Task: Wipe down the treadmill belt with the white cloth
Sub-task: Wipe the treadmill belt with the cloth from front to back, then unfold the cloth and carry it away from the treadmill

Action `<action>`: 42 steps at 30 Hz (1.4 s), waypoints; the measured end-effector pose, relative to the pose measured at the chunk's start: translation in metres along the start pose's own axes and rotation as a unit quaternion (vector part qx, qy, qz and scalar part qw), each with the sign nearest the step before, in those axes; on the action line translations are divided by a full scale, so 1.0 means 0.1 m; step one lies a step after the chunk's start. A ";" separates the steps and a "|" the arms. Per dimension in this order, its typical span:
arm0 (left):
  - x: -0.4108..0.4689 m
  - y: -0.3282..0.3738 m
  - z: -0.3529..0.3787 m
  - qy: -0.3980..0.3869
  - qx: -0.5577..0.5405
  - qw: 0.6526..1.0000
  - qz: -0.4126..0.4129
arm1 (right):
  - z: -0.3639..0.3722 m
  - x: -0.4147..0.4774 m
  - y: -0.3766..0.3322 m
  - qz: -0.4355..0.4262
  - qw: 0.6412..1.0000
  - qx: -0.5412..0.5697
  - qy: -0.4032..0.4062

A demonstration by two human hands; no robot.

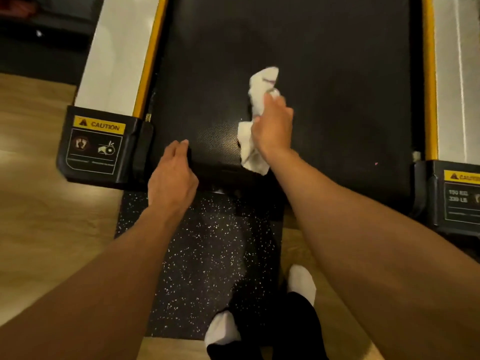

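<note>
The right hand (272, 127) grips the white cloth (262, 80) on the treadmill belt (337, 87) — at its near end. The left hand (172, 175) rests further left — fingers loose, holding nothing.

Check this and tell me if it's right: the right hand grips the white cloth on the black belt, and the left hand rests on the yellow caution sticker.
Not quite. The head view shows the left hand at the near end of the belt, beside the caution sticker, not on it. The right hand does grip the white cloth on the belt.
</note>
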State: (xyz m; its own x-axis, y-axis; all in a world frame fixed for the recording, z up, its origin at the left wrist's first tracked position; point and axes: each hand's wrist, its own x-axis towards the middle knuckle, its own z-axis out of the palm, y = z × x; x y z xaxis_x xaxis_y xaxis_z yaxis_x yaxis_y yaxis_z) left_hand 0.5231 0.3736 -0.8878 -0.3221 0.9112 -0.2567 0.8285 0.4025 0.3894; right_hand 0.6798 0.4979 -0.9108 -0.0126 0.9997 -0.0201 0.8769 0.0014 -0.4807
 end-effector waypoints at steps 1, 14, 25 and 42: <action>0.01 -0.03 -0.05 0.020 -0.030 0.999 -0.022 | 0.13 -0.15 -0.07 -0.077 0.996 -0.016 -0.047; -0.06 -0.13 -0.11 0.081 -0.096 0.991 -0.056 | -0.02 -0.78 0.02 -0.112 0.993 0.002 0.021; -0.66 0.05 -0.55 -0.089 -0.098 0.983 -0.130 | -0.64 -1.57 -0.27 -0.041 0.924 0.147 -0.351; -2.24 0.81 -2.97 -0.032 -0.573 0.778 -0.255 | -3.42 -2.22 -2.00 -0.111 0.877 0.320 -0.342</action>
State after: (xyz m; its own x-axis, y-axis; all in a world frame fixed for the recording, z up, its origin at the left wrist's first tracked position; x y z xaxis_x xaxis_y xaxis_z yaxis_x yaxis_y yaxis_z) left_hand 0.5263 0.2277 -0.5359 -0.4217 0.6153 -0.6660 -0.3651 0.5571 0.7459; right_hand 0.6713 0.2835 -0.5106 -0.6253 0.7288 -0.2792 0.3702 -0.0380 -0.9282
